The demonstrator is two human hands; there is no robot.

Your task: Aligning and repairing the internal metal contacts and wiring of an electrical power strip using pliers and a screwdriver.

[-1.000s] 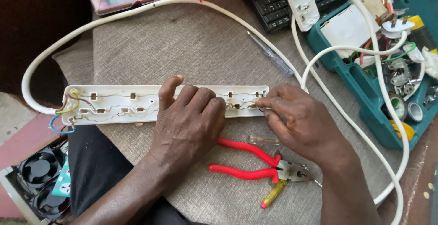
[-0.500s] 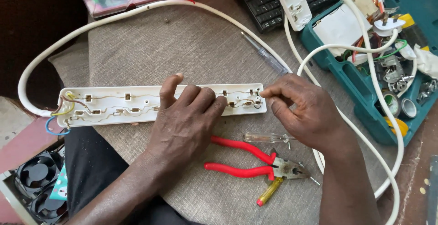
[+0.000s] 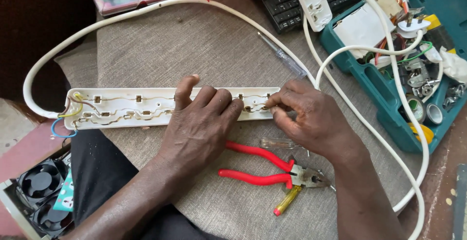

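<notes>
An opened white power strip base lies across a grey-brown cloth, its brass contact strips and coloured wires showing. My left hand lies flat over the strip's middle and presses it down. My right hand is at the strip's right end, with the fingertips pinched on a brass contact strip there. The strip's thick white cable loops off the left end and round the back.
Red-handled pliers and a yellow-handled screwdriver lie near my wrists. A clear-handled tester screwdriver lies behind. A teal toolbox of parts is at right, with a strip cover over a keyboard. Fans sit bottom left.
My right hand's fingers have shifted a little along the strip's right end. The left hand has kept its place on the strip.
</notes>
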